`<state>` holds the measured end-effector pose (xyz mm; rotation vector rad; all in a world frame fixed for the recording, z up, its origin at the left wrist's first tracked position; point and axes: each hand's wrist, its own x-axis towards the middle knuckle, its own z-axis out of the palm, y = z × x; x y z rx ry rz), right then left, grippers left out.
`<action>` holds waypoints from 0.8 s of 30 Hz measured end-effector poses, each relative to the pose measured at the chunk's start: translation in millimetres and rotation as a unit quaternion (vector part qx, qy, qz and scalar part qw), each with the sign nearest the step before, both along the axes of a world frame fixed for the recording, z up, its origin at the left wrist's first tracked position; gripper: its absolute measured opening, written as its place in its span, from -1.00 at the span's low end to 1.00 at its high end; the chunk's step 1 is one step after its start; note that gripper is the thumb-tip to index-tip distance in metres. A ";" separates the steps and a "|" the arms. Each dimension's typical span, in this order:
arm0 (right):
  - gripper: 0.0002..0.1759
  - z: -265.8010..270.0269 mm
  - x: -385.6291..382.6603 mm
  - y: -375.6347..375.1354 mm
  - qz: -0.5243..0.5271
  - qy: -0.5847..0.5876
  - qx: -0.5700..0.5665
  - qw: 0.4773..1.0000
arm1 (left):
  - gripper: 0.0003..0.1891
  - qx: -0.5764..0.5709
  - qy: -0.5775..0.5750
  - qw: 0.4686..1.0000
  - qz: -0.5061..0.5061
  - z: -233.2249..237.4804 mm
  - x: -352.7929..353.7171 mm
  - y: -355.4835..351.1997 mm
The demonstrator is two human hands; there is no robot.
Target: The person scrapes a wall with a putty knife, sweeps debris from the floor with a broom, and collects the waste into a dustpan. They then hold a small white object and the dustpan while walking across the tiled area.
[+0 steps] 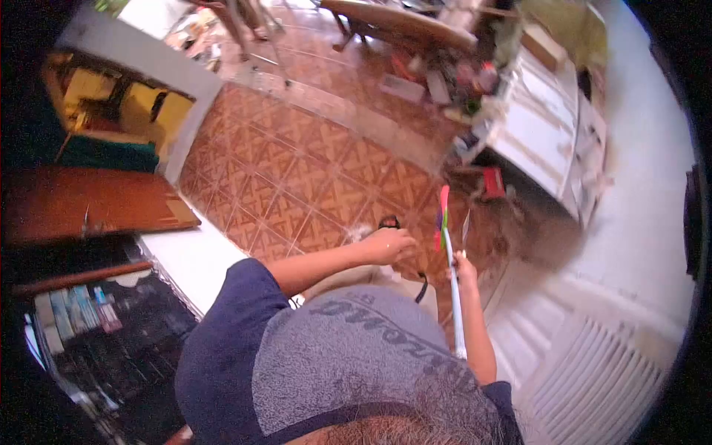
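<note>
My right hand is wrapped round the pale blue handle of a broom, held upright along my right side. The broom's pink, green and dark coloured end points away from me, over the tiled floor. My left hand hovers in front of my belly with its fingers loosely stretched and nothing in them. Just beyond it a dark and red item, perhaps footwear, shows on the floor. The fingertips of my right hand are partly hidden behind the handle.
Brown patterned tiles cover the floor. A white slatted plastic chair stands close on my right, below a pale cabinet-like piece with clutter beside it. To the left are a wooden board and a dark surface holding small boxes.
</note>
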<state>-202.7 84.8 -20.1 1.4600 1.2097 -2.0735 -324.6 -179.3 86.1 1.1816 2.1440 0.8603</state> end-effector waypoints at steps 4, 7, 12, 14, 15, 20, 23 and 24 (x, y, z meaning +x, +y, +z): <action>-0.72 26.4 -62.9 -7.7 0.092 0.049 0.012 0.994 | -0.70 -0.117 0.089 0.986 0.082 -11.9 -29.2 -46.8; -0.72 32.0 -103.4 -6.3 0.221 0.075 0.079 0.969 | -0.69 -0.174 0.013 0.976 0.133 -9.3 -41.0 -62.5; -0.74 51.6 -165.8 -1.6 0.393 0.151 0.180 0.889 | -0.68 -0.066 -0.054 0.890 0.447 -109.7 -14.1 -134.2; -0.75 39.6 -177.7 8.9 0.464 0.177 0.250 0.831 | -0.69 -0.077 -0.104 0.817 0.562 -126.3 26.2 -169.1; -0.74 39.2 -188.5 9.8 0.481 0.182 0.261 0.817 | -0.68 -0.098 -0.110 0.783 0.605 -165.7 54.3 -196.7; -0.77 11.1 -234.0 23.1 0.510 0.221 0.291 0.778 | -0.72 -0.247 -0.101 0.746 0.609 -146.2 180.9 -241.7; -0.78 -5.1 -265.4 22.6 0.545 0.221 0.268 0.763 | -0.74 -0.270 -0.167 0.682 0.659 -125.5 216.9 -217.4; -0.78 2.1 -275.4 17.9 0.556 0.205 0.252 0.765 | -0.75 -0.258 -0.188 0.694 0.645 -133.7 230.8 -212.0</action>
